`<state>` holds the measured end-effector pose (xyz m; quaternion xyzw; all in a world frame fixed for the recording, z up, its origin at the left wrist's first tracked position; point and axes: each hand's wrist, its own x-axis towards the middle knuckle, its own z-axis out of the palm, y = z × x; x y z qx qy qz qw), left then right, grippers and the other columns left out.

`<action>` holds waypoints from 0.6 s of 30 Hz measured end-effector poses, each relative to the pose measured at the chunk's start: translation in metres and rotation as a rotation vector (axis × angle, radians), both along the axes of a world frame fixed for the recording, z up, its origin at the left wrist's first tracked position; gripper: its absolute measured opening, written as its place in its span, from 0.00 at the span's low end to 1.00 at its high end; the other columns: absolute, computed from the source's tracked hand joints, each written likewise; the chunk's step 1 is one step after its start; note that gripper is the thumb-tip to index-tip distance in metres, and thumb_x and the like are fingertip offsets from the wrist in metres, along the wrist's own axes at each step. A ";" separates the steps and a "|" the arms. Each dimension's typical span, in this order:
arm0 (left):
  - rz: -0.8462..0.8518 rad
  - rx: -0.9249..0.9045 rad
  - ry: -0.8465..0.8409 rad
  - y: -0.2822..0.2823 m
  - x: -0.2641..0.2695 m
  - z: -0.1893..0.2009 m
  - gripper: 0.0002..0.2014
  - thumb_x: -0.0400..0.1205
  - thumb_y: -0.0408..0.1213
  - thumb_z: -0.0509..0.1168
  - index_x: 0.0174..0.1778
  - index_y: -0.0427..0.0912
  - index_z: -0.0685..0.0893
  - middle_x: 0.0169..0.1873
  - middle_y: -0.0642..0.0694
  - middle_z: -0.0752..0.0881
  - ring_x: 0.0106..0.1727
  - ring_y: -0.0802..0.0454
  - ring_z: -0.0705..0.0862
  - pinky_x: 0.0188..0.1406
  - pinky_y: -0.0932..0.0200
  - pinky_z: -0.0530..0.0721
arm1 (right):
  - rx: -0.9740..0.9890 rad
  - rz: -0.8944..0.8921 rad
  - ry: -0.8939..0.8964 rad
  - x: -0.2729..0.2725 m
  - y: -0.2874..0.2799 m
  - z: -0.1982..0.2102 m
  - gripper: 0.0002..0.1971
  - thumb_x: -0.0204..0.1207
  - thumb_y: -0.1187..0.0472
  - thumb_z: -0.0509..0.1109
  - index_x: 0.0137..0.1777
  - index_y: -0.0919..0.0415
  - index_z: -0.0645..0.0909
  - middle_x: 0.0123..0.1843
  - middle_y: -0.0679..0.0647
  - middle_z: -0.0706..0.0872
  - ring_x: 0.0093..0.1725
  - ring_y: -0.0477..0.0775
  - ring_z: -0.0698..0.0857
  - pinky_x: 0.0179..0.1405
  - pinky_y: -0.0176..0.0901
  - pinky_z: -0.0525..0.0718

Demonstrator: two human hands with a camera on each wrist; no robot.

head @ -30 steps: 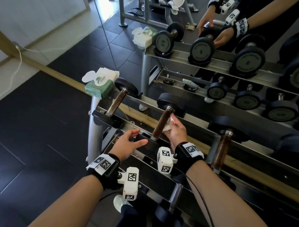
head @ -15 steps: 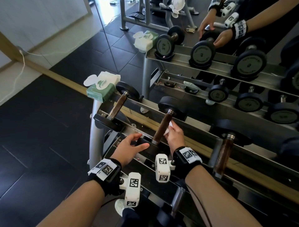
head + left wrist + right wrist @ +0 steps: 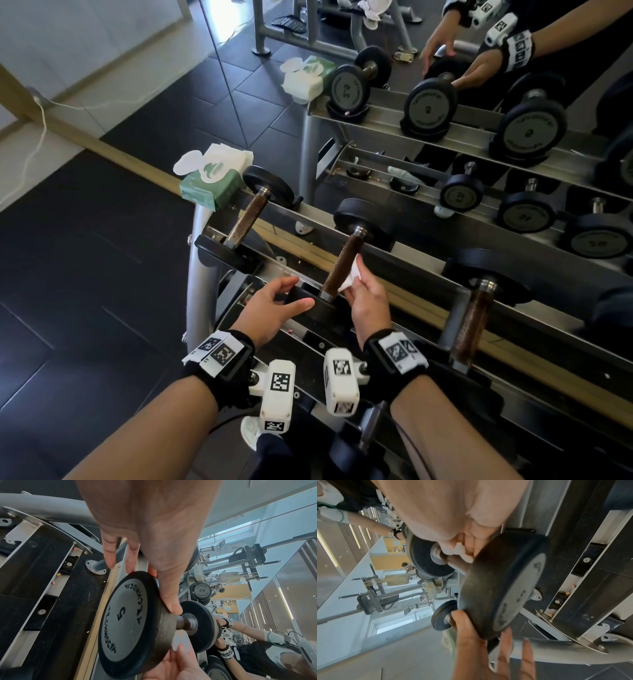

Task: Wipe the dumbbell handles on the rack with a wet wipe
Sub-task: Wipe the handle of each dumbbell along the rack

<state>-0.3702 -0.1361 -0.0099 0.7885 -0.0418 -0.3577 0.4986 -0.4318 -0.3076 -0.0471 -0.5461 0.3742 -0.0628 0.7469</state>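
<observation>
Three dumbbells with brown handles lie on the rack's top tier (image 3: 404,270). My right hand (image 3: 356,284) pinches a white wet wipe (image 3: 352,274) against the right side of the middle dumbbell's handle (image 3: 342,265), close to its near end. The right wrist view shows the wipe (image 3: 462,553) bunched between my fingers and the bar. My left hand (image 3: 274,305) touches the near weight disc (image 3: 317,306) of that dumbbell; its thumb lies along the disc's rim (image 3: 126,615) and the fingers reach straight past it. The left dumbbell's handle (image 3: 247,221) and the right one's (image 3: 471,325) stand untouched.
A green pack of wet wipes (image 3: 212,181) with its lid up sits on the rack's left end. A mirror behind the rack repeats the dumbbells and my arms. A lower tier with black pads (image 3: 51,588) runs below my wrists. Dark tiled floor (image 3: 85,274) lies to the left.
My right hand has slid the wipe a little down the middle handle toward its near end. My left hand stays at the near weight disc.
</observation>
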 end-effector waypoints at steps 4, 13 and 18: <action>0.000 -0.008 -0.003 0.000 0.000 0.000 0.33 0.73 0.49 0.75 0.74 0.57 0.74 0.70 0.50 0.79 0.62 0.46 0.85 0.61 0.47 0.86 | -0.016 0.052 0.005 0.004 -0.003 0.003 0.22 0.88 0.56 0.55 0.78 0.33 0.69 0.80 0.51 0.73 0.77 0.57 0.75 0.79 0.60 0.72; 0.009 -0.023 -0.012 0.000 -0.003 0.002 0.32 0.73 0.49 0.75 0.74 0.56 0.75 0.68 0.49 0.80 0.58 0.50 0.88 0.58 0.46 0.88 | -0.104 0.036 0.061 -0.005 0.011 0.006 0.23 0.89 0.59 0.54 0.73 0.29 0.74 0.81 0.48 0.72 0.77 0.57 0.73 0.74 0.52 0.74; 0.001 -0.032 -0.010 0.000 -0.002 0.003 0.34 0.71 0.51 0.75 0.74 0.55 0.75 0.66 0.50 0.81 0.56 0.51 0.88 0.53 0.49 0.90 | -0.102 0.040 0.078 -0.004 -0.001 0.012 0.20 0.88 0.61 0.56 0.63 0.34 0.82 0.69 0.45 0.81 0.70 0.51 0.79 0.68 0.44 0.79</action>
